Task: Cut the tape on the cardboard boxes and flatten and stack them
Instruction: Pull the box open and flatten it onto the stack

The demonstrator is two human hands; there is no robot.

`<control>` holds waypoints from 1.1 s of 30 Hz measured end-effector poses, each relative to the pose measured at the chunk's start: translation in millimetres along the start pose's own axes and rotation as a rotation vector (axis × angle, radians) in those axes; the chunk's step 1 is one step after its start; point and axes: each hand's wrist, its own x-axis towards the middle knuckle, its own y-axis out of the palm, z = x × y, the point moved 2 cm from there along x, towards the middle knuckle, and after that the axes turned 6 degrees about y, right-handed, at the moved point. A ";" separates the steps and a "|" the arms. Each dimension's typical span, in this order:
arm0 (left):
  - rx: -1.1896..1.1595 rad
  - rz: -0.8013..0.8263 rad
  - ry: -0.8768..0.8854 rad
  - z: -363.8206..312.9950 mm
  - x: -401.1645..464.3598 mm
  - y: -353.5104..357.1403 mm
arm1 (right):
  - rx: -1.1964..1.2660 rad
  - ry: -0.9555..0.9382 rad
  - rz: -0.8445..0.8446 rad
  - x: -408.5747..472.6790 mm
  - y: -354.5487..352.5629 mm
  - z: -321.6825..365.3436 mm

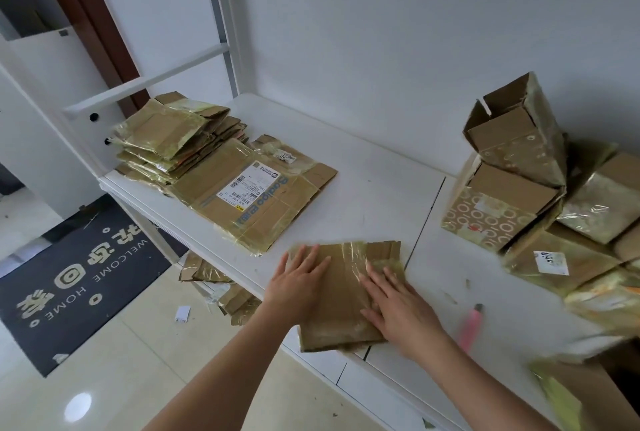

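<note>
A flattened brown cardboard box (pixel 343 295) with shiny tape lies near the front edge of the white table (pixel 363 171). My left hand (pixel 298 283) presses flat on its left part, fingers straight. My right hand (pixel 398 306) presses flat on its right part, fingers spread. A stack of flattened boxes (pixel 173 139) sits at the table's far left, with a large flattened box bearing a shipping label (pixel 256 188) beside it. A pink box cutter (pixel 470 326) lies on the table right of my right hand.
Several unflattened taped boxes (pixel 512 167) are piled at the right against the wall. Cardboard scraps (pixel 221 288) lie on the floor under the table's left edge. A dark welcome mat (pixel 76 278) covers the floor at left. A white shelf frame (pixel 149 84) stands behind the stack.
</note>
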 end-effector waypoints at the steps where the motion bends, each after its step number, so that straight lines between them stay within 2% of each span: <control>1: -0.012 0.011 -0.032 -2.7 -2.0 3.8 | -0.013 -0.014 0.016 5.5 -4.8 -5.7; 4: 0.050 -0.029 -0.069 -13.3 -6.1 6.3 | -0.050 -0.010 0.066 20.2 -19.2 -11.0; 7: 0.154 -0.086 -0.038 -15.4 -7.2 4.0 | 0.075 0.049 -0.013 20.3 -17.5 8.9; 10: 0.122 -0.107 -0.027 -11.1 -7.9 9.0 | 0.202 0.117 -0.071 5.4 2.3 24.8; 16: 0.035 -0.030 -0.035 -10.2 -2.8 10.9 | 0.110 0.079 -0.113 0.8 19.0 12.6; 21: -0.002 -0.052 -0.127 -19.3 -0.1 -4.8 | 0.005 0.072 -0.105 8.6 7.5 3.5; 25: -0.157 -0.064 -0.246 -14.6 5.4 -18.2 | 0.112 0.191 -0.209 -11.8 6.9 19.8; 28: -0.348 -0.173 -0.302 -13.5 8.4 -26.4 | 0.261 0.248 -0.262 -40.1 14.0 25.5; 31: -0.652 -0.269 -0.277 -19.4 4.8 -41.0 | 0.395 0.317 -0.227 -53.1 14.8 23.2; 33: -0.829 -0.398 -0.235 -24.8 -3.5 -55.7 | 0.553 0.346 -0.287 -53.7 6.0 25.7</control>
